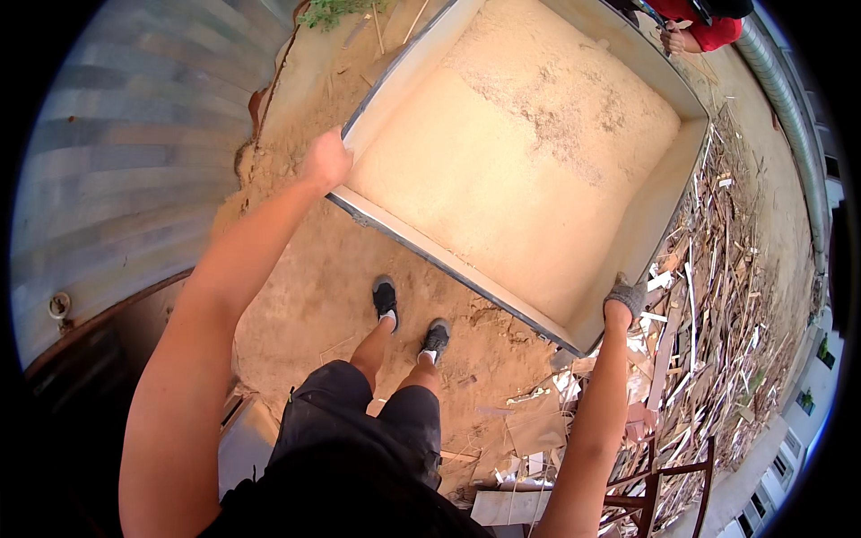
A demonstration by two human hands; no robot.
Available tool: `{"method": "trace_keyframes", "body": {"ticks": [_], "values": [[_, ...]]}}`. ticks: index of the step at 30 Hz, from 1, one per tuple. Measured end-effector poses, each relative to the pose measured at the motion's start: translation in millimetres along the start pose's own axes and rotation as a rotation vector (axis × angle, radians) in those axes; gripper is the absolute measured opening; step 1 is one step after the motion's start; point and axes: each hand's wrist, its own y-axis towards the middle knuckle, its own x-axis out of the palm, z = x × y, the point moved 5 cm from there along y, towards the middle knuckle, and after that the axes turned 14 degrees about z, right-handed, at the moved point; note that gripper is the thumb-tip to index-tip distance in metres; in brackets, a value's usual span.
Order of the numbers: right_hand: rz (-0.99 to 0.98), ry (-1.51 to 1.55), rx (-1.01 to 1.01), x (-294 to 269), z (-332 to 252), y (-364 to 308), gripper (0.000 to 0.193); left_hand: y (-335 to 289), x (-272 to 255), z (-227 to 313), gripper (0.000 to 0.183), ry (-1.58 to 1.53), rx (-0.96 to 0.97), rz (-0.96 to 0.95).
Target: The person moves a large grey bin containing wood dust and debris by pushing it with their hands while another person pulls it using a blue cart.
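Observation:
A large open box [408, 76] with pale inner walls and a dark outer edge takes up the upper middle of the view. Pale, sawdust-like material [502, 179] covers its inside, with darker bits toward the far side. My left hand [327, 161] grips the box's left edge by the near left corner; its fingers are partly hidden behind the wall. At the near right corner, my right hand [625, 296], in a grey glove, is closed on the rim. Another person's hand [679, 39], below a red sleeve, is close to the far right corner.
A corrugated metal wall [143, 161] rises on the left. Scrap wood [708, 269] lies heaped along the right, with a dark brown frame [659, 480] at lower right. My shoes [436, 335] stand on sandy ground. A ribbed pipe [794, 117] runs along the far right.

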Motion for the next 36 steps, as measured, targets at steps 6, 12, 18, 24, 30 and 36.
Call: {"method": "trace_keyframes", "body": {"ticks": [6, 12, 18, 24, 30, 36], "values": [[-0.089, 0.068, 0.142, -12.3, 18.8, -18.4, 0.058, -36.6, -34.4, 5.1, 0.03, 0.037, -0.09, -0.041], [-0.125, 0.053, 0.105, -31.8, 26.5, -32.7, 0.055, -56.0, -33.5, -15.3, 0.03, 0.004, -0.06, -0.049], [-0.097, 0.025, 0.061, -38.9, 29.1, -30.7, 0.053, -57.7, -50.6, 1.6, 0.028, 0.055, -0.023, -0.035], [-0.158, 0.175, -0.001, -30.6, 2.1, -12.4, 0.042, -29.9, -48.6, 0.1, 0.026, 0.067, -0.041, 0.051], [-0.004, 0.146, 0.065, -4.1, 14.6, -12.9, 0.039, -24.1, -27.7, 6.6, 0.025, -0.003, -0.021, 0.025], [0.009, 0.124, 0.074, 10.9, 15.3, -0.6, 0.036, 33.1, -3.7, 36.9, 0.024, -0.005, 0.099, 0.08]]}}
